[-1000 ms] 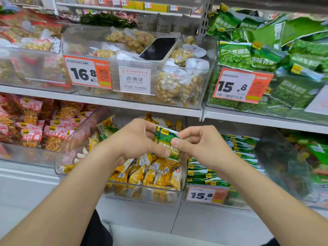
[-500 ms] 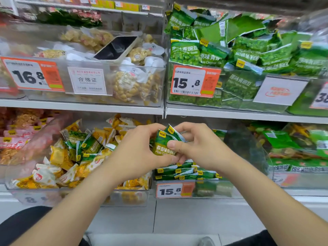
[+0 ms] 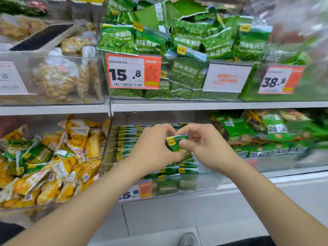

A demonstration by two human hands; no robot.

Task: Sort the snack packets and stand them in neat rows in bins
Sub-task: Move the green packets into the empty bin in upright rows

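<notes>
A small green snack packet (image 3: 174, 143) with a yellow corner tag is held between both hands. My left hand (image 3: 153, 148) grips its left side and my right hand (image 3: 202, 146) pinches its right side with the thumb on the front. The hands hover over a clear bin (image 3: 200, 181) on the lower shelf, where matching green packets (image 3: 127, 139) stand in neat rows. To the left, another clear bin (image 3: 104, 148) holds a loose jumble of yellow and green packets (image 3: 53, 166).
The upper shelf (image 3: 195, 104) carries a bin heaped with larger green pea packets (image 3: 177, 50) behind a 15.8 price tag (image 3: 133, 73), and a bin of pale nut packs (image 3: 58, 77) at left. More green bags (image 3: 266, 132) fill the lower right bin. A shoe (image 3: 187, 239) shows on the floor.
The view has swung right. Both hands carried the green packet from over the mixed yellow bin across and down to the bin of standing green packets.
</notes>
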